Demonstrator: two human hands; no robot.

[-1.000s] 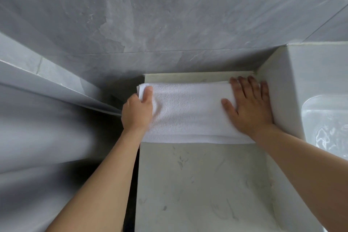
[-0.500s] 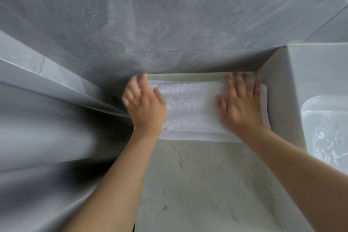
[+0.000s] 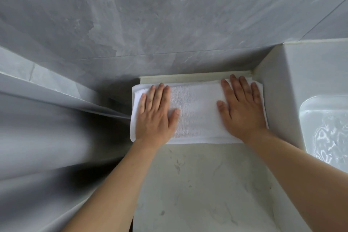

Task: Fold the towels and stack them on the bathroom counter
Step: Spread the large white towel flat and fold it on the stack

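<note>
A folded white towel (image 3: pixel 195 111) lies flat at the far end of the pale marble counter (image 3: pixel 203 184), against the back wall. My left hand (image 3: pixel 156 115) presses flat on its left part, fingers straight and pointing away from me. My right hand (image 3: pixel 243 109) presses flat on its right part, beside the raised side wall. Layered folds show along the towel's near edge. Both palms hide parts of the cloth beneath them.
A grey stone wall (image 3: pixel 169 15) rises behind the counter. A raised white ledge (image 3: pixel 278 100) borders the counter on the right, with a basin (image 3: pixel 329 130) beyond it. A dark gap (image 3: pixel 113 103) drops off past the counter's left edge.
My left hand let go of the towel's left end, lifted over it and now lies flat on top. The towel slid back to the wall. My right hand stayed flat on it.
</note>
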